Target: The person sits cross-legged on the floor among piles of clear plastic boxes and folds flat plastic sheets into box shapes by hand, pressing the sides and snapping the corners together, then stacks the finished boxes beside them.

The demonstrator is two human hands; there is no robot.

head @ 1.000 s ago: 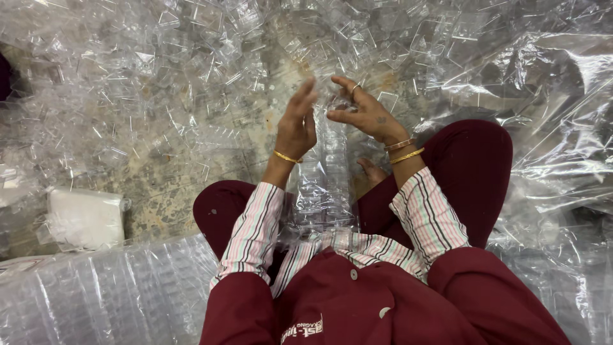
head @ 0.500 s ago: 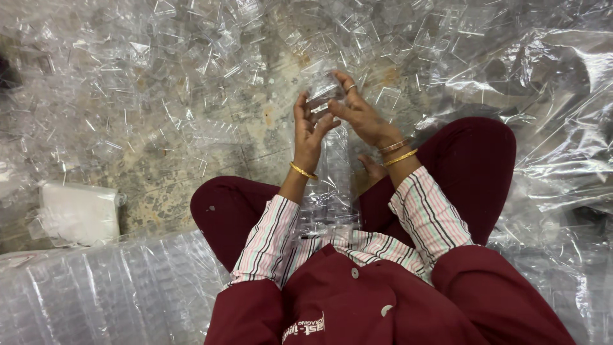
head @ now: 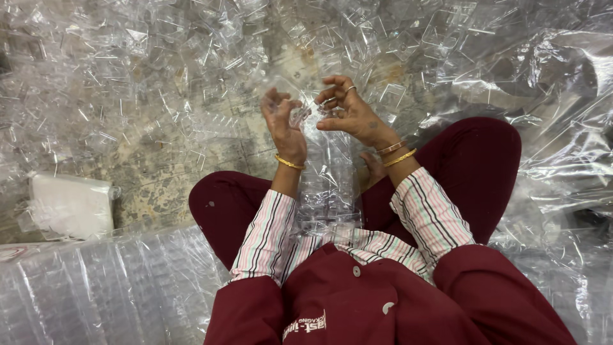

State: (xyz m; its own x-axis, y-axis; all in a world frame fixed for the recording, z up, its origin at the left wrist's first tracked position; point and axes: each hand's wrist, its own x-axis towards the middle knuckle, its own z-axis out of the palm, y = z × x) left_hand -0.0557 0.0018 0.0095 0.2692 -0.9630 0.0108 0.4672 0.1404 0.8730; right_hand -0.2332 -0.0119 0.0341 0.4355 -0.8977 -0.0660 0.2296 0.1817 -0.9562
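Clear plastic piece (head: 305, 116) pinched between left hand (head: 283, 122) and right hand (head: 348, 113), above a tall stack of nested clear pieces (head: 327, 185) rising from the lap. One stack built; loose pieces (head: 191, 76), too many to count, litter the floor. One white packet (head: 70, 206) lies left.

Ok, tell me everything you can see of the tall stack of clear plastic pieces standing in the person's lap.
The stack is a column of nested clear plastic pieces, glossy and see-through. It stands roughly upright between the crossed legs, base near the striped shirt, top reaching up to the hands. The left hand and right hand pinch a small clear piece at its top. Single pieces cannot be made out.
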